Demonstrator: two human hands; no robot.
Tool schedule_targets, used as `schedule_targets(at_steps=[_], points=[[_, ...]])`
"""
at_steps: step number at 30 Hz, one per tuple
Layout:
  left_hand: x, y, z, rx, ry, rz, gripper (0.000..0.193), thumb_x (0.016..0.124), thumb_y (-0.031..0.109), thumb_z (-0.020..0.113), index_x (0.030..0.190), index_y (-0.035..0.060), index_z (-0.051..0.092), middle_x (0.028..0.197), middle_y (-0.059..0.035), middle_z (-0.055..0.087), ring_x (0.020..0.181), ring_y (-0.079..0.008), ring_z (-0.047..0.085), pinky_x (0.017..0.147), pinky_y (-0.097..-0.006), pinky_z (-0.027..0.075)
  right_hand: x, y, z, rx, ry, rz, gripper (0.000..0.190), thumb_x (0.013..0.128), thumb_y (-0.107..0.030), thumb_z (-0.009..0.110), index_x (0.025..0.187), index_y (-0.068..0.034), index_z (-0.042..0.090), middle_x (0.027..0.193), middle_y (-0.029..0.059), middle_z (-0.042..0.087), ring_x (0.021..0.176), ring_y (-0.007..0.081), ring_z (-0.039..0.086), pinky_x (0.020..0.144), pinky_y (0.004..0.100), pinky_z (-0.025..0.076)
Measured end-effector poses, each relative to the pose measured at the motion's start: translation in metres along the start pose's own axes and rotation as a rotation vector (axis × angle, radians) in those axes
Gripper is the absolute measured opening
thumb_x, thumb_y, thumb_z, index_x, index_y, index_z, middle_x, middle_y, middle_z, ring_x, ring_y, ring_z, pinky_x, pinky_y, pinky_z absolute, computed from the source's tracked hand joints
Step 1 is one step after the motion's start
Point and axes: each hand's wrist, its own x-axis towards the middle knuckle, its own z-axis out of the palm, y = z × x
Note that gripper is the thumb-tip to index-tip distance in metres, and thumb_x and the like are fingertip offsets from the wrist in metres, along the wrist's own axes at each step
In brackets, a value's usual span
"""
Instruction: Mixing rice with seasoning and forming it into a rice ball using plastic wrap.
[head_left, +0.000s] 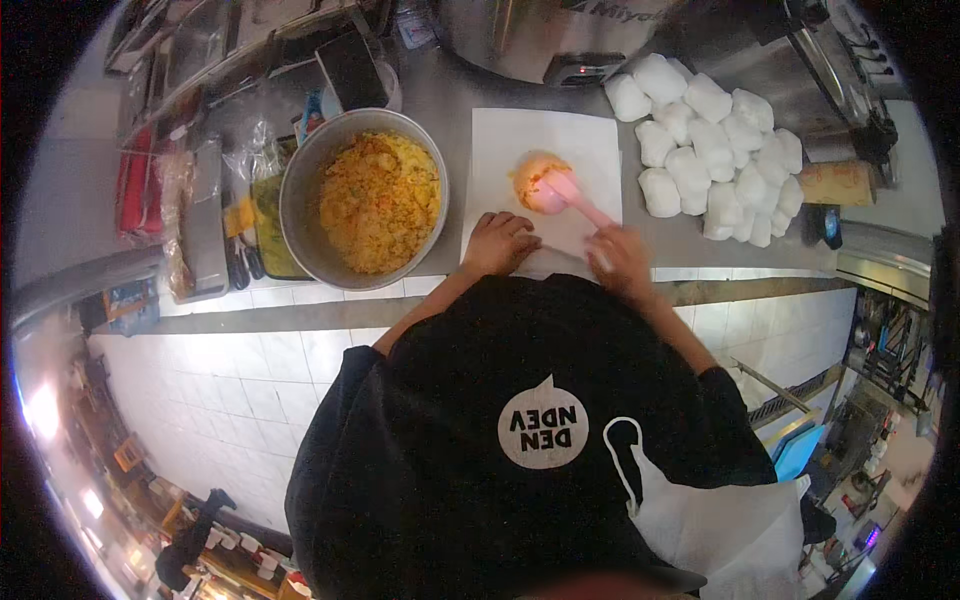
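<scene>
A sheet of white paper (491, 142) lies on the steel counter in front of me. On it sits a rounded, orange-stained mound or small bowl (534, 169); which one I cannot tell. A pink plastic spoon (574, 193) lies with its head against this round thing. My right hand (621, 259) has its fingers closed around the end of the spoon's handle, slightly blurred. My left hand (501, 244) rests with curled fingers at the paper's near edge, and whether it pinches the sheet is unclear. Left of the paper stands a large metal pot (294, 225) of yellow-orange rice (379, 206).
White wrapped packets (711, 146) are heaped at right. Behind the paper stands a large Miyako steel appliance (540, 37) with a small red light. A green-yellow tray (270, 217), clear plastic bags (259, 150) and a metal tray (206, 255) lie left of the pot.
</scene>
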Motion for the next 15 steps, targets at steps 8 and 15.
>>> schedule_targets(at_steps=[8,15], points=[[0.024,0.016,-0.03,0.216,0.144,0.115,0.02,0.073,0.03,0.062,0.09,0.0191,0.062,0.092,0.0028,0.057,0.088,-0.0162,0.053,0.082,-0.0346,0.035,-0.019,0.01,0.036,0.068,-0.147,0.194,0.032,0.061,-0.005,0.067,0.091,-0.011,0.061,0.087,0.0038,0.058,0.089,0.0229,0.054,0.079,0.0372,0.043],[0.023,0.009,-0.039,0.227,-0.014,0.259,0.011,0.071,0.027,0.062,0.078,0.0182,0.063,0.074,0.0057,0.058,0.079,-0.0122,0.054,0.073,-0.0318,0.037,0.005,0.008,0.016,-0.059,-0.2,0.135,0.011,0.066,-0.02,0.064,0.073,-0.012,0.063,0.077,0.0019,0.057,0.083,0.0198,0.051,0.075,0.0369,0.038]])
